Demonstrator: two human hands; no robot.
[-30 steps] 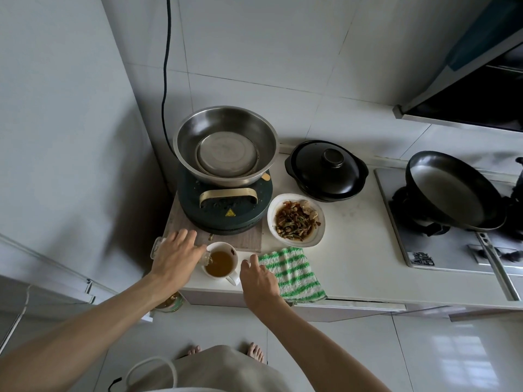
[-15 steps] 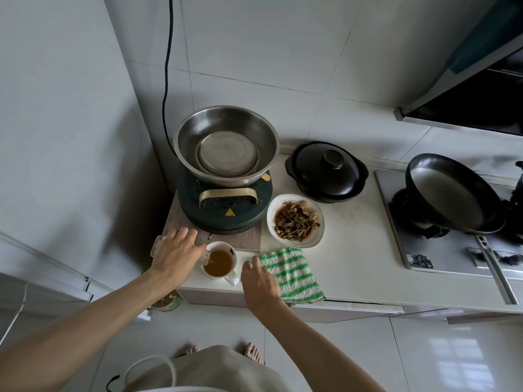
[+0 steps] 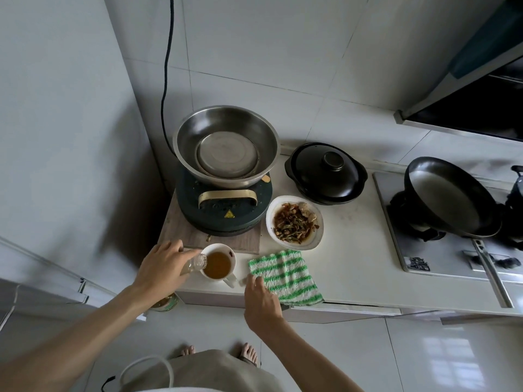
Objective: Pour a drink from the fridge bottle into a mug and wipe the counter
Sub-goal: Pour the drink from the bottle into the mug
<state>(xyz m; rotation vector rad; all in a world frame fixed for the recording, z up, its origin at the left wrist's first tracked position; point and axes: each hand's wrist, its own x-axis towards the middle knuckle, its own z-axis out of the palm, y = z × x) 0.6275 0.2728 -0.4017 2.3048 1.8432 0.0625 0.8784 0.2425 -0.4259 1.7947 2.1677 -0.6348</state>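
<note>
The left hand grips the tilted bottle, its mouth over the mug's rim so the amber drink lands inside – the right hand, fingers relaxed, touches the striped cloth on the bench, likely readying the wipe.

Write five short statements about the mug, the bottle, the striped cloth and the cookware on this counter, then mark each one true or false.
1. The left hand tips a bottle over the mug. True.
2. The mug is empty. False: it holds brown liquid.
3. The right hand rests at the near edge of the green-striped cloth. True.
4. The black pot has no lid. False: its knobbed lid is on.
5. The plate of food sits inside the steel bowl. False: it stands on the counter, right of the bowl.
</note>
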